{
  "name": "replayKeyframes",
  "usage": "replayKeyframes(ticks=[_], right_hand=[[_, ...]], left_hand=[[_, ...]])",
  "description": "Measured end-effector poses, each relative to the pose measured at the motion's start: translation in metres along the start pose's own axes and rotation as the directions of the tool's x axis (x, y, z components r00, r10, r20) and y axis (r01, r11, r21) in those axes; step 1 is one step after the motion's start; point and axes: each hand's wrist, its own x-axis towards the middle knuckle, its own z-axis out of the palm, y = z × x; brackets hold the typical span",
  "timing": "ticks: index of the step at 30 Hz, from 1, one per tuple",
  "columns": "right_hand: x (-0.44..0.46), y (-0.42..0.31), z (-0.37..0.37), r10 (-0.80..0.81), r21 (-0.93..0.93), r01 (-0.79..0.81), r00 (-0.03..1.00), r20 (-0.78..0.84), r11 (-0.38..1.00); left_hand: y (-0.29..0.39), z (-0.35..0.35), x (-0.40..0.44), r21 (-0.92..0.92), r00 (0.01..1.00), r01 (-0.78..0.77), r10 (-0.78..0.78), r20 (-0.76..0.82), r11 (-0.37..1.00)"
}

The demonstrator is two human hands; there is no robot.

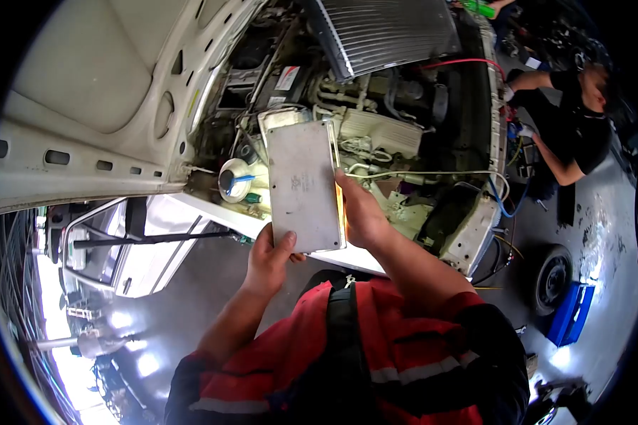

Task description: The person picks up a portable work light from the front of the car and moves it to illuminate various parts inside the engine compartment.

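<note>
A flat grey rectangular metal case (303,188) is held up between both hands, over the near edge of an open engine bay (379,132). My left hand (270,256) grips its lower left corner, with the thumb on the broad face and fingertips showing below the bottom edge. Along the right side, my right hand (361,212) holds the case's edge; part of its fingers is hidden behind the case. Small screws dot the case's border, and faint markings show at its middle. Behind its top edge sits a pale, lit part (282,117).
A raised hood (85,85) fills the upper left. A finned radiator panel (390,32) lies across the bay's far side. White and blue hoses run right. A co-worker (581,127) in black crouches at the right, near a wheel (551,279) and a blue box (571,315).
</note>
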Motion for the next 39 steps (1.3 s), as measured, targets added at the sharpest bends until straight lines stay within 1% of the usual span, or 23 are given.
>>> replayKeyframes(ticks=[4, 5, 7, 8, 9, 10, 12, 13, 14, 15, 17, 20, 24, 25, 27, 30, 31, 33, 34, 35, 37, 38, 39], right_hand=[[0.013, 0.012, 0.009, -0.142, -0.401, 0.090, 0.985, -0.101, 0.911], [0.008, 0.006, 0.014, -0.074, -0.378, 0.047, 0.996, -0.056, 0.924], [0.021, 0.030, 0.002, -0.227, -0.543, 0.187, 0.974, -0.008, 0.819], [0.024, 0.042, -0.002, -0.304, -0.615, 0.251, 0.953, 0.019, 0.748], [0.015, 0.027, 0.019, -0.289, -0.749, 0.175, 0.957, -0.023, 0.639], [0.018, 0.036, 0.015, -0.406, -0.901, 0.212, 0.913, 0.045, 0.378], [0.021, 0.039, 0.021, -0.406, -0.941, 0.249, 0.903, 0.141, 0.227], [0.027, 0.039, 0.025, -0.375, -0.970, 0.199, 0.917, 0.135, 0.137], [0.033, 0.039, 0.028, -0.334, -0.988, 0.143, 0.935, 0.116, 0.056], [0.040, 0.037, 0.035, -0.321, -0.993, 0.110, 0.942, 0.093, 0.037], [0.071, 0.047, 0.029, -0.380, -0.988, 0.108, 0.914, 0.142, -0.109], [0.105, 0.059, 0.033, -0.365, -0.965, 0.079, 0.915, 0.170, -0.250], [0.141, 0.069, 0.028, -0.454, -0.924, 0.095, 0.849, 0.270, -0.371], [0.150, 0.070, 0.024, -0.480, -0.907, 0.093, 0.823, 0.302, -0.411], [0.160, 0.058, 0.024, -0.495, -0.897, 0.073, 0.812, 0.307, -0.436], [0.185, 0.049, 0.015, -0.529, -0.887, 0.090, 0.774, 0.348, -0.453], [0.193, 0.044, 0.014, -0.523, -0.891, 0.112, 0.775, 0.355, -0.440], [0.207, 0.032, 0.013, -0.510, -0.888, 0.153, 0.771, 0.382, -0.434], [0.215, 0.026, 0.011, -0.504, -0.901, 0.187, 0.775, 0.380, -0.392], [0.225, 0.018, 0.007, -0.500, -0.910, 0.220, 0.778, 0.381, -0.351], [0.237, -0.003, 0.005, -0.480, -0.934, 0.268, 0.803, 0.353, -0.238], [0.250, -0.009, -0.005, -0.541, -0.908, 0.329, 0.729, 0.420, -0.261], [0.258, -0.019, -0.009, -0.533, -0.907, 0.336, 0.734, 0.422, -0.254]], left_hand=[[0.008, -0.012, 0.014, 0.060, 0.994, -0.018, 0.024, -0.111, 0.998], [0.012, -0.012, 0.018, 0.083, 0.989, 0.004, 0.009, -0.147, 0.997], [0.004, -0.022, 0.030, 0.136, 0.988, 0.007, 0.014, -0.155, 0.991], [0.001, -0.026, 0.035, 0.165, 0.988, 0.010, 0.015, -0.151, 0.986], [0.000, -0.028, 0.041, 0.185, 0.984, 0.014, 0.019, -0.176, 0.983], [-0.001, -0.034, 0.049, 0.165, 0.988, -0.001, 0.027, -0.155, 0.986], [-0.005, -0.044, 0.071, 0.127, 0.994, -0.023, 0.037, -0.103, 0.992], [-0.003, -0.044, 0.079, 0.172, 0.985, -0.077, 0.102, -0.142, 0.982], [-0.003, -0.053, 0.083, 0.220, 0.989, -0.047, 0.077, -0.130, 0.974], [-0.002, -0.061, 0.091, 0.268, 0.991, -0.031, 0.064, -0.115, 0.963], [0.005, -0.076, 0.114, 0.340, 0.992, -0.070, 0.100, -0.071, 0.938], [0.007, -0.102, 0.142, 0.374, 0.993, -0.085, 0.107, -0.041, 0.924], [0.014, -0.121, 0.179, 0.191, 0.997, -0.074, 0.079, -0.018, 0.979], [0.016, -0.122, 0.187, 0.202, 0.994, -0.107, 0.107, 0.014, 0.974], [0.019, -0.122, 0.200, 0.212, 0.983, -0.179, 0.168, 0.070, 0.961], [0.022, -0.118, 0.223, 0.102, 0.995, -0.098, 0.099, -0.006, 0.990], [0.017, -0.127, 0.231, 0.187, 0.981, -0.191, 0.185, 0.052, 0.964], [0.024, -0.129, 0.240, 0.003, 0.990, -0.114, 0.113, 0.080, 0.993], [0.029, -0.132, 0.245, -0.089, 0.992, -0.075, 0.084, 0.099, 0.993], [0.030, -0.147, 0.250, -0.061, 0.983, -0.078, 0.087, 0.163, 0.995], [0.026, -0.173, 0.252, 0.173, 0.962, -0.249, 0.222, 0.160, 0.953], [0.020, -0.187, 0.253, 0.284, 0.942, -0.329, 0.291, 0.169, 0.901], [0.006, -0.204, 0.250, 0.403, 0.941, -0.339, 0.306, 0.145, 0.850]])
